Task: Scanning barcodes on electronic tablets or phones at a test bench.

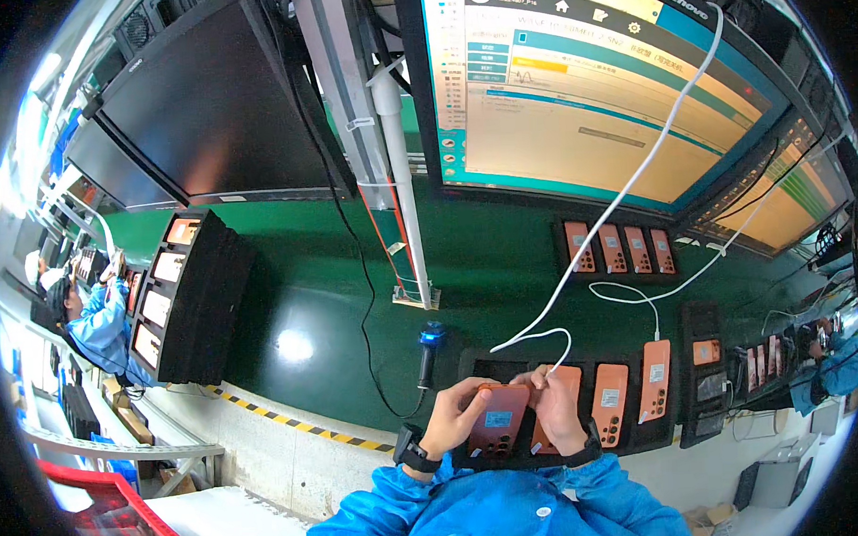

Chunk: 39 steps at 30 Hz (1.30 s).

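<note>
While the left grip (pixel 456 416) holds a glossy, rectangular smartphone (pixel 500 420) over the near black tray (pixel 657 436) on the smooth green worktop (pixel 307 286), I can't tell whether the right grip (pixel 560 416) pinches the white cable (pixel 671 118).

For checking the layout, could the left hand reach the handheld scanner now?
Probably yes: the scanner is close beyond the left hand, nothing visibly between, but that hand holds a phone.
</note>
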Available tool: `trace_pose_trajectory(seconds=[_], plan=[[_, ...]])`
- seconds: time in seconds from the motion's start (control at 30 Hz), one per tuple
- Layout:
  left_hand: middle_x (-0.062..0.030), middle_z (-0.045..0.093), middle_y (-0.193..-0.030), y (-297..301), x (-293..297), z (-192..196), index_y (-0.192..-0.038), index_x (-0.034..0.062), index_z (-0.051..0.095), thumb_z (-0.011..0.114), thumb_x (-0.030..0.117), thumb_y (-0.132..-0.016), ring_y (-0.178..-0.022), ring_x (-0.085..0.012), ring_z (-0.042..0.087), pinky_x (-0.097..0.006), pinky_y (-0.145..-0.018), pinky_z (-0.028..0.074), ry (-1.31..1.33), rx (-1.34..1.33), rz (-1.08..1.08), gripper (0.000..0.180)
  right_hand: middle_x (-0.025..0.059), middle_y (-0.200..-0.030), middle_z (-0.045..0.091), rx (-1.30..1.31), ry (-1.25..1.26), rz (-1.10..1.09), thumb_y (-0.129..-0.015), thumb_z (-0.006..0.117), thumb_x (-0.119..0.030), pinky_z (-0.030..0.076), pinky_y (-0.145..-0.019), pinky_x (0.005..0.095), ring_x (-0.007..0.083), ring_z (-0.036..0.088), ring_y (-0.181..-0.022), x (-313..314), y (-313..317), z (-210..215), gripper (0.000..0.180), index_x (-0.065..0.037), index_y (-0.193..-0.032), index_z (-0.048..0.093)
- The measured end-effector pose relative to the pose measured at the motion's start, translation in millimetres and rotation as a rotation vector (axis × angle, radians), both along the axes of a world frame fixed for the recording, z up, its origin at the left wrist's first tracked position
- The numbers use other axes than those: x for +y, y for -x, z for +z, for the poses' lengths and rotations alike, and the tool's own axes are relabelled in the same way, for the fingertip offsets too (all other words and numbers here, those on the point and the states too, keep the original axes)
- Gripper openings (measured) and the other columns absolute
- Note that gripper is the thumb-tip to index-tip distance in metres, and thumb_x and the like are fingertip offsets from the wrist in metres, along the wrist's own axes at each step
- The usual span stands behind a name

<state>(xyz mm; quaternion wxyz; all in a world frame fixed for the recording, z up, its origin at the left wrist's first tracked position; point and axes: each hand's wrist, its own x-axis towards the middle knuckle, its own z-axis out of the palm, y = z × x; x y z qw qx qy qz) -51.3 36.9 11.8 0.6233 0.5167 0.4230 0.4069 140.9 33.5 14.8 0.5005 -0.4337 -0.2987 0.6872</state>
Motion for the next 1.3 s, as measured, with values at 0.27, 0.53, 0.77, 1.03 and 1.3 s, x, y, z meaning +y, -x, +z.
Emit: trace_pose_trajectory(seconds=[0.27, 0.53, 0.77, 1.03, 1.3], plan=[[-0.0086, 0.066, -0.102, 2.5, -6.6, 5.3, -0.113, -0.0044, 0.061, 0.053, 0.013, -0.096, -0.094, -0.0123, 0.059, -0.027, -0.084, 0.048, 0.027, -0.041, 0.015, 0.026, 0.0057, -0.094, 0.064, -0.487, -0.258, 0.243, -0.092, 0.06, -0.022, 0.046, -0.077, 0.0264, 0.0112, 0.058, -0.087, 22.4, 3.4, 48.1, 0.023, -0.001, -0.103, 0.063], [-0.0086, 0.068, -0.098, 3.0, -13.5, 19.8, -0.111, -0.0043, 0.063, 0.055, 0.014, -0.094, -0.09, -0.0117, 0.059, -0.026, -0.081, 0.048, -0.036, 0.088, 0.013, 0.026, 0.0119, -0.087, 0.066, -0.882, -0.592, 0.446, -0.086, 0.065, -0.018, 0.05, -0.072, 0.0328, 0.025, 0.064, -0.08, 30.0, -1.4, 80.0, 0.016, -0.002, -0.091, 0.067], [-0.0081, 0.068, -0.097, 7.0, -12.3, 22.3, -0.108, -0.0038, 0.063, 0.057, 0.014, -0.094, -0.09, -0.0117, 0.06, -0.025, -0.081, 0.047, -0.068, 0.105, -0.044, 0.024, 0.0127, -0.088, 0.067, -0.861, -0.554, 0.399, -0.084, 0.067, -0.02, 0.051, -0.074, 0.0337, 0.0265, 0.064, -0.083, 18.2, -4.8, 65.1, 0.019, -0.002, -0.09, 0.069], [-0.0168, 0.069, -0.088, -41.6, 55.5, -6.5, -0.108, -0.0028, 0.061, 0.057, 0.004, -0.086, -0.077, -0.0217, 0.069, -0.031, -0.07, 0.052, -0.195, 0.352, 0.34, 0.024, 0.0116, -0.117, 0.057, -0.571, -0.136, -0.168, -0.096, 0.055, -0.024, 0.05, -0.08, 0.0291, 0.0172, 0.061, -0.093, -18.1, -67.1, 21.0, 0.045, -0.008, -0.136, 0.041], [-0.0174, 0.062, -0.114, -62.1, 24.0, 9.5, -0.104, 0.0032, 0.062, 0.061, 0.003, -0.076, -0.109, -0.0375, 0.055, -0.044, -0.095, 0.041, -0.475, 0.537, 0.234, 0.028, 0.0078, -0.103, 0.06, -0.765, -0.018, -0.577, -0.094, 0.055, -0.016, 0.049, -0.064, 0.0246, 0.0115, 0.059, -0.08, -69.7, -191.0, 21.6, 0.04, -0.008, -0.132, 0.043]])
